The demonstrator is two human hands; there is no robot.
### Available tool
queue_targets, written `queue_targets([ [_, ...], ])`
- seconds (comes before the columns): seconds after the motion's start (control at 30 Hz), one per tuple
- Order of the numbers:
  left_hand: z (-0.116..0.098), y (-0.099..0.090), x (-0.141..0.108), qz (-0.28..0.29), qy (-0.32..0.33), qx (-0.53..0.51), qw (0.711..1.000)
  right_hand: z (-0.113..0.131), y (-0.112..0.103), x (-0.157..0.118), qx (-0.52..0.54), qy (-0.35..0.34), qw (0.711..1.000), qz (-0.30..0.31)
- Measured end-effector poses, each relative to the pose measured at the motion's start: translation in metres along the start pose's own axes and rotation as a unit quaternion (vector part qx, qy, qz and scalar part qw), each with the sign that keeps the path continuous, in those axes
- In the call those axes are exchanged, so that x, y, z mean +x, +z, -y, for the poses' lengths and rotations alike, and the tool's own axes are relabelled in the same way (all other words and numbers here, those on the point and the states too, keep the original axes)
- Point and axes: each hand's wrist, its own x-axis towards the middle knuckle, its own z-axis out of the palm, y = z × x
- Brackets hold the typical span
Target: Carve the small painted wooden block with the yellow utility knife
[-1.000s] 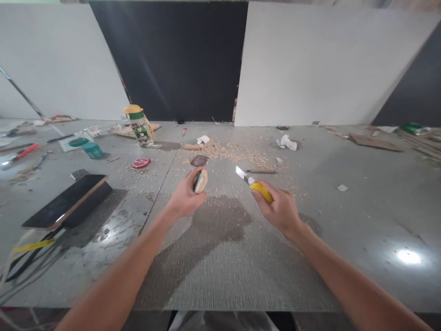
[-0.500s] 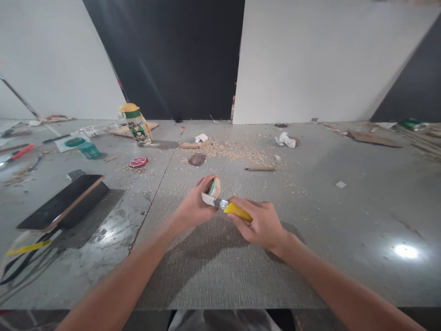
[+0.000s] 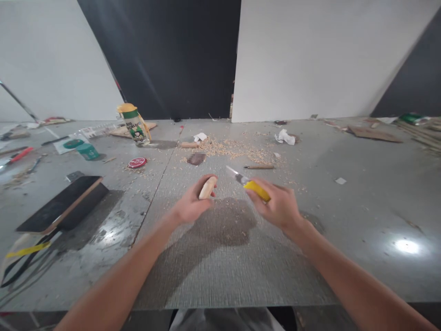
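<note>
A small pale wooden piece (image 3: 207,188) is gripped by my left hand (image 3: 191,202), with fingers and thumb wrapped round it. My right hand (image 3: 279,205) is closed on the yellow handle of a utility knife (image 3: 257,189). Its blade points up and to the left, apart from the wood. Past my hands, a thin carving tool with a wooden handle (image 3: 260,167) lies on the grey table (image 3: 213,271). Pale wood shavings (image 3: 234,149) are scattered behind it, beside a short wooden block (image 3: 189,145).
A bottle with a yellow lid (image 3: 133,125) stands at the back left, near a red round lid (image 3: 137,162). A black flat-topped object (image 3: 60,202) sits at left. Crumpled tissue (image 3: 285,137) and a flat brown piece (image 3: 375,134) lie to the right.
My right hand has drawn the knife away to the right, off the wooden piece. My left hand has turned the wood, so the teal mark on it no longer shows.
</note>
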Motion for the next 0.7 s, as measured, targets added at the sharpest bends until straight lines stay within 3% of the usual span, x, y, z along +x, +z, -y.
queue_targets([
  [0.1,0.0,-0.002,0.001,0.026,-0.011,-0.104,0.994,-0.012,-0.001,0.002,0.006,0.015,1.0,-0.011],
  [0.2,-0.001,0.0,0.002,0.051,-0.026,-0.15,0.987,0.0,0.0,-0.001,0.036,-0.008,0.999,0.02],
  [0.4,0.001,0.007,0.001,0.088,-0.022,-0.154,0.984,0.039,0.003,-0.008,0.11,-0.081,0.984,0.111],
  [0.7,0.0,0.009,0.0,0.106,-0.021,-0.107,0.988,0.04,0.003,-0.009,0.066,-0.111,0.987,0.098],
])
